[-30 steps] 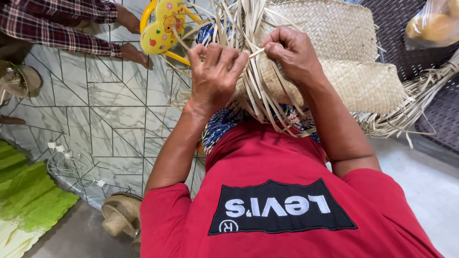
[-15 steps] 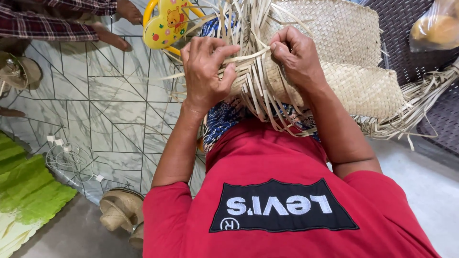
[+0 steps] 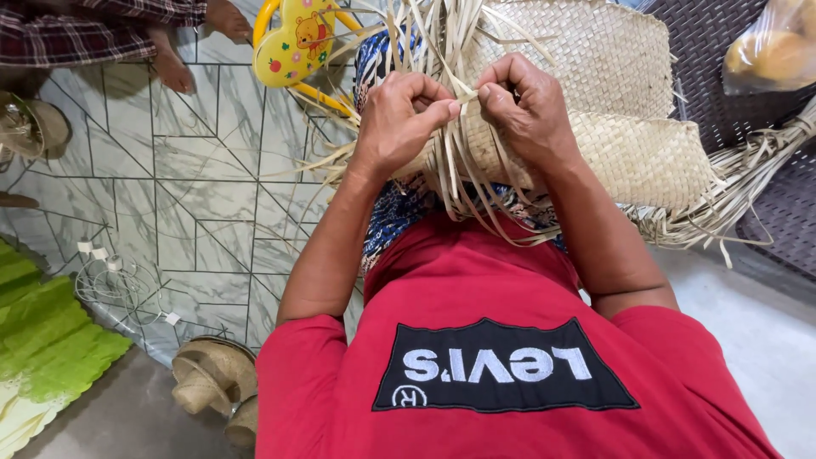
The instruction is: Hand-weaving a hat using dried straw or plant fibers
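Woven mat (image 3: 595, 110) lies on lap, stretching away and to right of both hands. Loose strips (image 3: 442, 51) rise from mat's unfinished near-left edge, long axis running away from body. Left hand (image 3: 399, 119) and right hand (image 3: 531, 110) meet at that edge, equally near. Fingers of both clenched, pinching one pale strip (image 3: 463, 95) between thumbs and forefingers, knuckles nearly touching.

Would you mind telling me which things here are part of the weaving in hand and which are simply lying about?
In hand:
- left hand and right hand, both pinching one pale strip
- loose straw strips hanging below
- woven mat

Lying about:
- yellow heart-shaped toy
- bundle of straw
- plastic bag
- green cloth
- woven hats
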